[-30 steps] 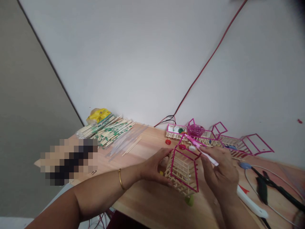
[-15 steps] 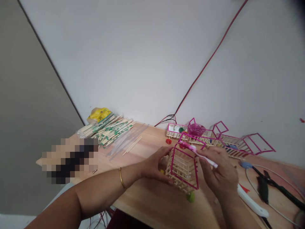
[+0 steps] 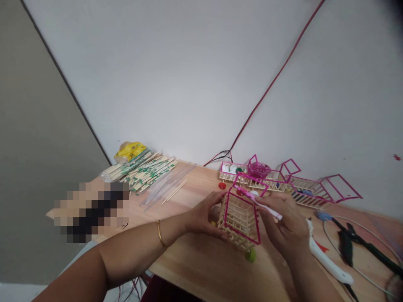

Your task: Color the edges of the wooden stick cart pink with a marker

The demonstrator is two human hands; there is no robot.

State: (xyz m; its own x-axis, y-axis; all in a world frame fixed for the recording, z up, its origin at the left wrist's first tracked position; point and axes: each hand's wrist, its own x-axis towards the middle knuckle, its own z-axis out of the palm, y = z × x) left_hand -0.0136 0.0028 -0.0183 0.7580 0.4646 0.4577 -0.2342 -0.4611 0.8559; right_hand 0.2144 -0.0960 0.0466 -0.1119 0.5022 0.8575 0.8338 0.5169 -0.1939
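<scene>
My left hand (image 3: 204, 218) is closed around the left side of a small cart (image 3: 236, 218) built of thin wooden sticks, holding it tilted above the table. Its top edges and raised handle frame are bright pink, and a green wheel (image 3: 250, 255) shows underneath. In my right hand (image 3: 285, 224) is a white toothbrush (image 3: 267, 208) smeared with pink paint. The brush's pink head lies at the cart's upper pink edge; I cannot tell exactly which stick it touches.
Similar pink-edged stick carts (image 3: 308, 193) line the wall, one holding a cup of pink paint (image 3: 260, 170). Bundled sticks (image 3: 151, 172) and plastic strips lie left. At right are pliers (image 3: 354, 237), a cable and a white-handled tool (image 3: 330, 262). A blurred patch covers the left table corner.
The toothbrush has shifted slightly left and down along the cart's upper pink edge, with my right hand. The cart has moved a little left in my left hand.
</scene>
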